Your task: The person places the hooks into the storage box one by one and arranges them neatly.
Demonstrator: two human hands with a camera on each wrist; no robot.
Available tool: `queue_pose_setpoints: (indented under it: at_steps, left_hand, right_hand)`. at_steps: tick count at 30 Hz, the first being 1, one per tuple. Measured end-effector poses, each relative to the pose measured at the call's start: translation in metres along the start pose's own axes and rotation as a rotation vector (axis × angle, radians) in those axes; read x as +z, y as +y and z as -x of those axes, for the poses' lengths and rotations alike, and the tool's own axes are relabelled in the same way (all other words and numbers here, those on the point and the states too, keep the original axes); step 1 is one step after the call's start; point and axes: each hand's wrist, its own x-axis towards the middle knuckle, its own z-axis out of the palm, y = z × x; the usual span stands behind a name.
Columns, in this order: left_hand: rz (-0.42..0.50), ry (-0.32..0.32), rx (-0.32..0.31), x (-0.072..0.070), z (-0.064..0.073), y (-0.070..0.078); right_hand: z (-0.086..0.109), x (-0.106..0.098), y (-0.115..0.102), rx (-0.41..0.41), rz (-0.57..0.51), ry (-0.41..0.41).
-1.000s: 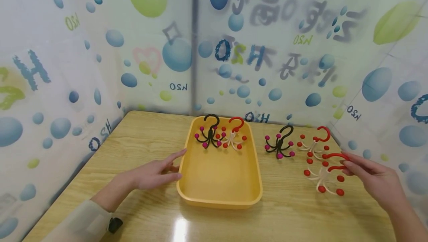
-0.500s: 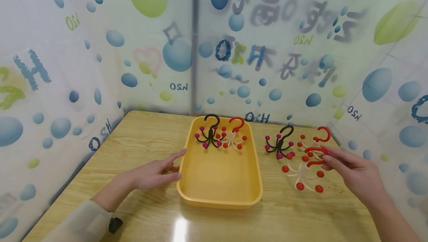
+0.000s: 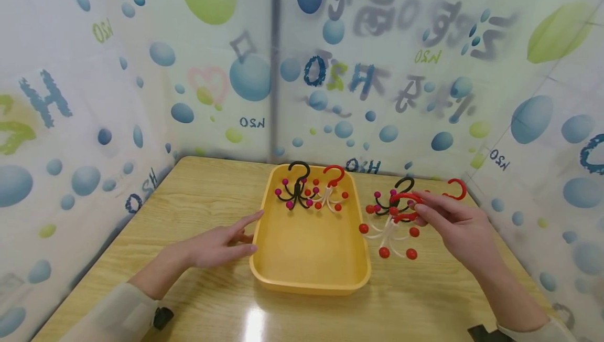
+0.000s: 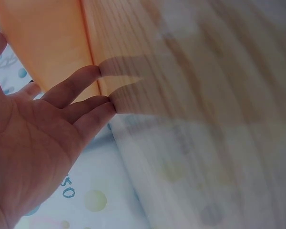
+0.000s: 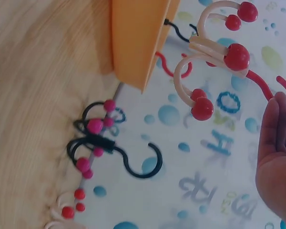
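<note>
My right hand (image 3: 464, 234) pinches the red hook of a white multi-arm hanger (image 3: 388, 233) with red ball tips, held up over the table beside the tray's right edge. In the right wrist view this white hanger (image 5: 212, 49) is lifted off the wood, its arms pointing away from the fingers. My left hand (image 3: 212, 247) has loosely extended fingers at the left side of the yellow tray (image 3: 311, 253); the left wrist view shows the fingertips (image 4: 93, 71) against its lower edge. A black hanger (image 3: 297, 192) with magenta tips and another red-hooked white hanger (image 3: 328, 191) lie at the tray's far end.
Behind the held hanger, a second black hanger (image 3: 405, 182) lies on the wooden table (image 3: 207, 190), partly covered. Farther right, another red hook (image 3: 461, 189) shows above my right hand, the rest of that hanger hidden. Patterned curtains (image 3: 377, 43) stand behind the table.
My right hand has carried the white hanger left from the table's right side to near the tray, now overlapping the black hanger. My left hand and the tray have stayed put.
</note>
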Motion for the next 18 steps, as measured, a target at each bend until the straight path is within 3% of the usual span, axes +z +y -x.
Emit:
queue_pose_setpoints:
  at_steps: [6,18]
  left_hand:
    - [-0.003,0.002,0.002,0.000,0.000,0.000]
    - [0.002,-0.003,-0.013,0.000,-0.001,-0.002]
  right_hand:
    - [-0.016,0.031,-0.020,-0.016,-0.020,-0.059]
    - [-0.055,0.097,-0.033,0.021,-0.079,-0.296]
